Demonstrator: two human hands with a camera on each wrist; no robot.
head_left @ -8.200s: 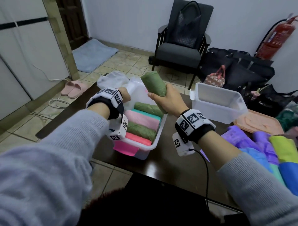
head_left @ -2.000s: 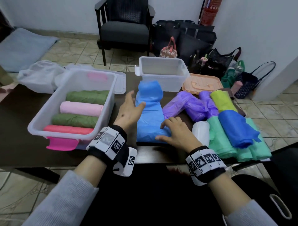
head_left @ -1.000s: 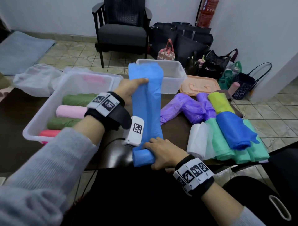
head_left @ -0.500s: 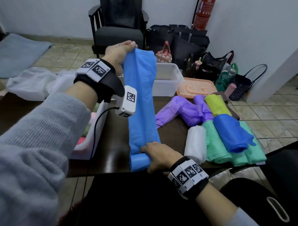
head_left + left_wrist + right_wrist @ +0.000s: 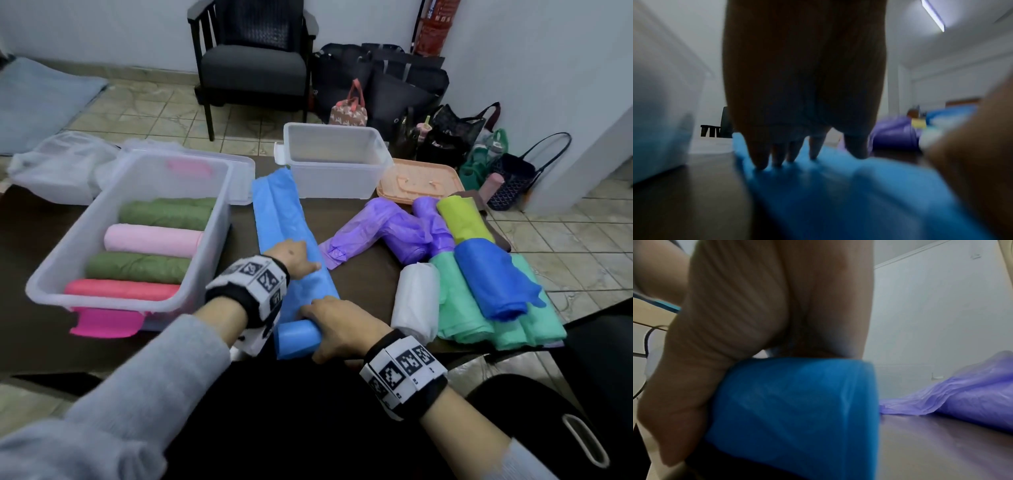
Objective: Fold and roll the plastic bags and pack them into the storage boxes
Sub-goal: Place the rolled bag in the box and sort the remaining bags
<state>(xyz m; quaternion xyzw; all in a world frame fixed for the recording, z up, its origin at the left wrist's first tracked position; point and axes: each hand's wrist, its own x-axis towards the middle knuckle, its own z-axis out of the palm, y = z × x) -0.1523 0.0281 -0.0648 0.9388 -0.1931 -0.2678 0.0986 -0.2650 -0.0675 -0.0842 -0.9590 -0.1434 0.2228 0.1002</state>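
Observation:
A long light-blue plastic bag (image 5: 277,209) lies as a folded strip on the dark table (image 5: 363,284), running from the empty box to the front edge. Its near end is rolled into a short cylinder (image 5: 296,339). My left hand (image 5: 301,263) presses flat on the strip's middle, and in the left wrist view its fingers (image 5: 760,160) point straight down onto the blue bag (image 5: 838,194). My right hand (image 5: 325,318) curls over the rolled end, and the right wrist view shows that blue roll (image 5: 797,402) under the palm.
At the left is a clear storage box (image 5: 48,274) with a pink latch, holding green, pink and red rolls. An empty clear box (image 5: 339,161) and an orange lid (image 5: 421,178) stand behind. Purple (image 5: 387,229), yellow, blue, green and white (image 5: 416,301) bags are piled at the right.
My left hand has let go of the bag's far end, which it held up in the air; the strip now lies flat and the hand presses its middle. My right hand stays on the roll.

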